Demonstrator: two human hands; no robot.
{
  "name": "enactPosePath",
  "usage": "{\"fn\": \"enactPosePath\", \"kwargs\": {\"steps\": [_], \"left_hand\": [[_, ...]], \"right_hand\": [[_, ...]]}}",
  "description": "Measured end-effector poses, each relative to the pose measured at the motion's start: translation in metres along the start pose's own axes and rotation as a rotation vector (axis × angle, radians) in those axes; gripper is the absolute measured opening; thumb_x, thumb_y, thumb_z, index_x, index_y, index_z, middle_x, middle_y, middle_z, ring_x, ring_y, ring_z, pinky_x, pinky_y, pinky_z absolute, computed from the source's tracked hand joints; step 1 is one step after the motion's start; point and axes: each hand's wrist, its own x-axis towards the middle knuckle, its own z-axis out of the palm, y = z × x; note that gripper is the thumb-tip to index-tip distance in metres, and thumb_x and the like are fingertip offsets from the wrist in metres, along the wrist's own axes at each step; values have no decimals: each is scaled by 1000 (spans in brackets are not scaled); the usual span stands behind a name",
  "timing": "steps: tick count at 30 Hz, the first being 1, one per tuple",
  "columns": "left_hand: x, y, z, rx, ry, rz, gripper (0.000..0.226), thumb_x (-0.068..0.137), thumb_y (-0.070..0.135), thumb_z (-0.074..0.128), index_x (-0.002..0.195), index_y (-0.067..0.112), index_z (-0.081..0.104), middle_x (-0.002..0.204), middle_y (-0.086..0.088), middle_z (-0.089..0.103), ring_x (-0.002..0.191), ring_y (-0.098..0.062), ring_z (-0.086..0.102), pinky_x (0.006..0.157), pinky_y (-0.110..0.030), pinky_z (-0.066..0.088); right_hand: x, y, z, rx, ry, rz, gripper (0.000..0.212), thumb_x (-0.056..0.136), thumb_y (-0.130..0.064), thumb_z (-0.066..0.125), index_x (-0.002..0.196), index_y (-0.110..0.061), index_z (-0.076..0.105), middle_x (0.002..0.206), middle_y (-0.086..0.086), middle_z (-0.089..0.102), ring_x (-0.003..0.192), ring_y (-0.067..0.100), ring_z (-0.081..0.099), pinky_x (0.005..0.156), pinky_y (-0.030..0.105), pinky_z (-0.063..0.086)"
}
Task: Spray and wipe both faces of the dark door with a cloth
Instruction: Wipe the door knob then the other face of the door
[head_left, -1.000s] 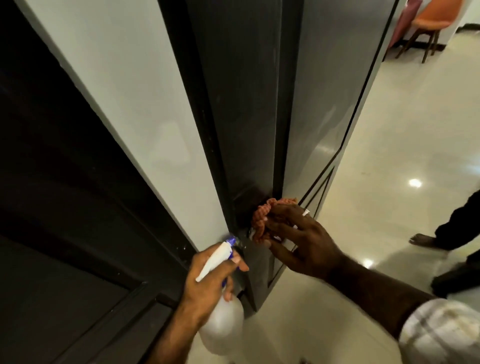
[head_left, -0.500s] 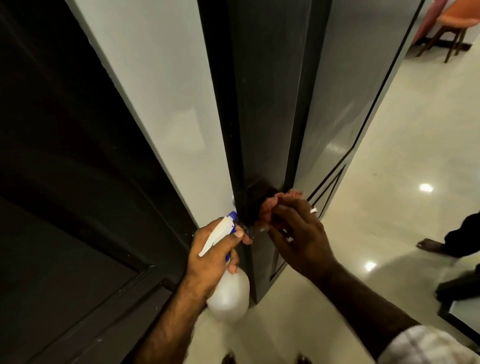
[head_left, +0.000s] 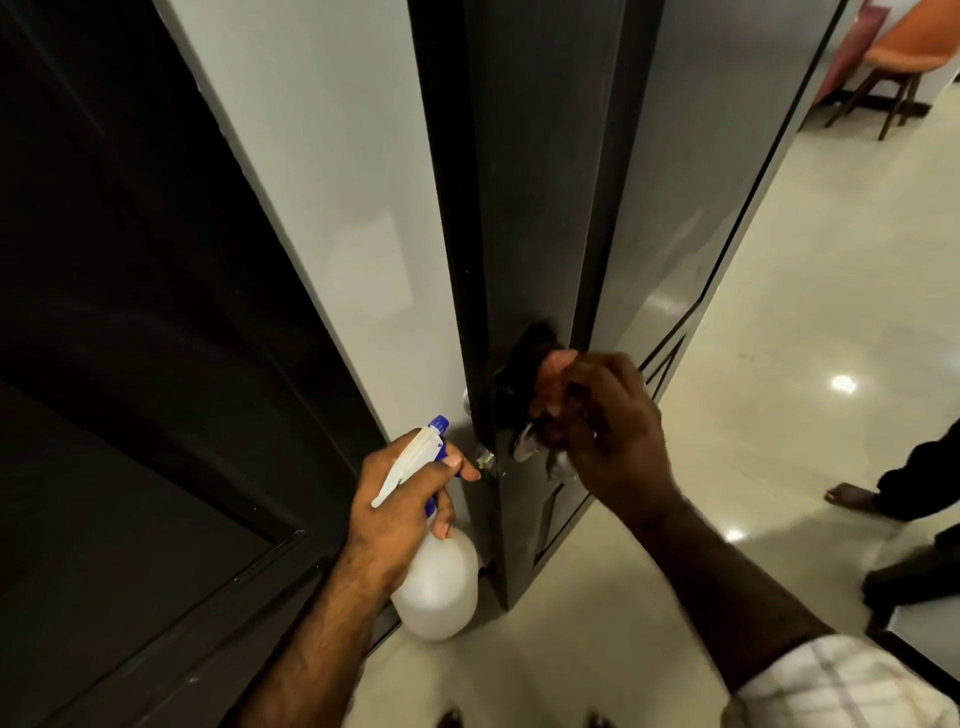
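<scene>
Dark door (head_left: 540, 218): stands edge-on through the centre of the frame, from the top border down to the floor (head_left: 810, 322) at lower centre; its glossy grey face is angled toward the right. Cloth (head_left: 555, 370): reddish-orange, bunched, pressed against the door edge just right of centre, beside a metal handle (head_left: 523, 441). Right hand (head_left: 613, 426): centre right, fingers curled round the cloth, gripping it against the door. Left hand (head_left: 405, 499): lower centre, fingers wrapped round the neck of a spray bottle (head_left: 436, 587), forefinger stretched forward near the trigger. Bottle: white body, white-and-blue spray head, tilted, nozzle toward the upper right. Pale wall panel (head_left: 322, 208): left of the door. Dark panelling (head_left: 114, 364): fills the left side. Orange chair (head_left: 904, 57): upper right corner. Another person's bare foot (head_left: 852, 496) and dark trouser leg: right edge. Checked sleeve (head_left: 841, 686): lower right corner.
</scene>
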Motion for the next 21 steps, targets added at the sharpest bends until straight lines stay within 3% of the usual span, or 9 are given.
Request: {"fn": "enactPosePath", "kwargs": {"steps": [2,4,6,10,11,13,16,18,21], "left_hand": [[-1,0,1,-1,4,1,14,103,1,58,97,-5,70,92,-15,78,43,-26,53,55,-37,54],[0,2,2,-7,4,6,15,103,-1,56,97,-6,69,92,-17,78,43,-28,53,56,-38,54],[0,3,2,-16,8,13,15,103,-2,56,96,-5,68,92,-19,77,43,-29,52,56,-39,53],[2,1,-2,-8,41,12,14,104,2,58,98,-3,69,93,-18,78,43,-27,53,55,-36,54],[1,1,-3,-6,46,10,14,104,3,58,99,-3,69,92,-17,78,43,-26,53,54,-35,55],[-1,0,-5,2,49,4,14,104,2,57,99,-4,68,92,-15,78,43,-26,54,51,-33,55],[-4,0,-7,-4,50,-3,14,104,2,57,99,-4,69,92,-15,78,44,-26,54,50,-33,54],[-4,0,-8,-6,45,-3,15,104,1,57,100,-5,69,92,-16,78,44,-26,54,50,-33,54],[-2,-3,-7,0,57,-14,15,105,3,57,100,-5,69,92,-15,79,43,-24,55,50,-33,55]], "right_hand": [[19,-20,-1,58,168,48,30,100,-24,69,128,-12,63,134,12,55,123,25,57,93,34,60],[26,-40,5,57,223,-3,32,101,-22,73,130,-14,62,137,13,54,127,27,55,97,27,56],[12,-42,12,26,113,-138,34,102,-23,72,135,-18,63,141,13,50,129,31,55,100,33,55],[-27,4,7,-246,-280,-450,28,104,-27,68,132,-23,70,141,15,55,132,35,54,88,44,61],[-24,11,3,-245,-273,-409,28,104,-27,66,131,-22,71,142,14,54,132,33,53,88,44,61],[-5,11,0,-122,-80,-171,29,101,-25,62,128,-16,71,139,12,54,129,29,56,91,46,62],[28,-1,1,91,157,93,32,92,-4,71,123,-10,66,134,11,56,126,30,58,90,51,63],[21,-3,4,59,125,77,36,93,-5,77,128,-10,67,138,11,55,129,30,56,93,48,63],[-23,11,9,-126,-85,-151,34,99,-25,77,131,-14,73,145,13,55,137,31,52,98,50,59]]}}
